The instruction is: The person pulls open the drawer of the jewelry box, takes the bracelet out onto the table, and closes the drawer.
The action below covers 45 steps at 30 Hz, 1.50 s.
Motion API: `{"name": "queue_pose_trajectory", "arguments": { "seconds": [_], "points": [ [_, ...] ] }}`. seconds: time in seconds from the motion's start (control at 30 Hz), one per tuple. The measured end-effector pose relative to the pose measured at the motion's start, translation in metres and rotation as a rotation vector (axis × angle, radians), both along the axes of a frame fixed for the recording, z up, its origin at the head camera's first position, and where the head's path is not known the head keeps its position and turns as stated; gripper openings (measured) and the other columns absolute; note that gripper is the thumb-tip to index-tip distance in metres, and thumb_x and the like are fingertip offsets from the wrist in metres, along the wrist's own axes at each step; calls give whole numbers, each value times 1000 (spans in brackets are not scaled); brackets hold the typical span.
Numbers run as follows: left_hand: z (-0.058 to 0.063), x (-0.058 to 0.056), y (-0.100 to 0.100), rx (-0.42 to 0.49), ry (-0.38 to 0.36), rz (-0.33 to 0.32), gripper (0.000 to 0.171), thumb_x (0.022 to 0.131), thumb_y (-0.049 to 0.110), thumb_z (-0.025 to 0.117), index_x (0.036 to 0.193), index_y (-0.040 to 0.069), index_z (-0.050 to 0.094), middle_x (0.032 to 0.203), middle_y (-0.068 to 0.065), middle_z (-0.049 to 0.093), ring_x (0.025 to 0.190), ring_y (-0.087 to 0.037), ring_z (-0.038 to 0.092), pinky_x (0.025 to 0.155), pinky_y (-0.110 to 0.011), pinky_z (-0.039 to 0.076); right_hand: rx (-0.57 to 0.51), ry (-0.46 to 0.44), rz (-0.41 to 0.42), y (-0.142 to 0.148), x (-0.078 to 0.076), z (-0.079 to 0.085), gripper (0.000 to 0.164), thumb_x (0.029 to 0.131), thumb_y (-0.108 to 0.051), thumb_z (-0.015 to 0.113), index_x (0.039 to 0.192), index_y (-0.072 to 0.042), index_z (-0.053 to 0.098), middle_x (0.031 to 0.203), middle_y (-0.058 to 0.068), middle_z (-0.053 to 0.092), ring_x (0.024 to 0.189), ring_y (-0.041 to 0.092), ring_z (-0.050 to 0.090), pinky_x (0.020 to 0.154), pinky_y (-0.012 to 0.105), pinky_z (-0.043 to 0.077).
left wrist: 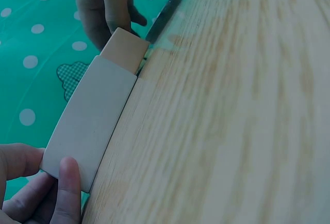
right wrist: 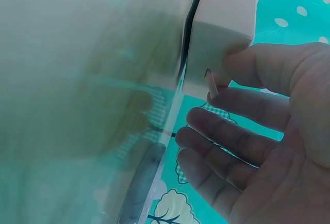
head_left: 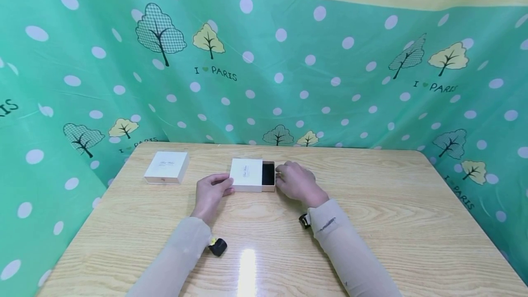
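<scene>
A white drawer-style gift box lies on the table, its white sleeve (head_left: pixel 246 182) printed with small lettering. My left hand (head_left: pixel 210 192) grips the sleeve's left end, thumb and fingertips on its edges. From the right end a peach-coloured drawer (left wrist: pixel 125 49) sticks out partway, showing a black inside (head_left: pixel 268 174). At the drawer's front my right hand (head_left: pixel 298 182) pinches a small ribbon pull tab (right wrist: pixel 212 85) between thumb and forefinger. The other fingers of that hand are loosely bent below the tab.
A second white box (head_left: pixel 167 167) with similar lettering stands closed at the table's back left. A dark, narrow object (right wrist: pixel 142 185) lies beside the right hand. Behind the wooden table (head_left: pixel 392 223) hangs a green dotted curtain (head_left: pixel 288 58) with tree prints.
</scene>
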<state>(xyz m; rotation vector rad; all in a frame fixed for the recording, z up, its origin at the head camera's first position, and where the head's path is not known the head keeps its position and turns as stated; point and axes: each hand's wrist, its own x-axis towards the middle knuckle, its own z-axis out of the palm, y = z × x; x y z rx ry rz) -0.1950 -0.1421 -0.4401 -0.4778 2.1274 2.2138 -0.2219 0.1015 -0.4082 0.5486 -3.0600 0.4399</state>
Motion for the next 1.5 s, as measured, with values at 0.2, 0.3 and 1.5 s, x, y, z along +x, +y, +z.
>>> {"name": "queue_pose_trajectory", "arguments": {
  "seconds": [0.2,0.3,1.5],
  "points": [
    [0,-1,0,-3,-3,-3,25,87,4,68,111,-1,66,109,-16,57,79,-22,69,80,-30,57,11,1,-6,0,0,0,33,89,-24,62,121,-15,65,110,3,63,101,20,58,81,44,53],
    [0,-1,0,-6,-7,-5,25,88,5,68,112,-1,65,109,-16,57,80,-22,69,80,-30,57,7,9,7,-1,0,-1,33,89,-24,61,120,-15,65,108,3,63,99,20,59,81,43,53],
    [0,0,-1,-5,-1,-7,25,87,4,68,112,-1,66,110,-16,57,80,-23,69,80,-30,57,-27,22,99,-6,2,-4,32,89,-23,62,118,-10,65,110,6,63,102,22,58,87,39,51]
  ]
}}
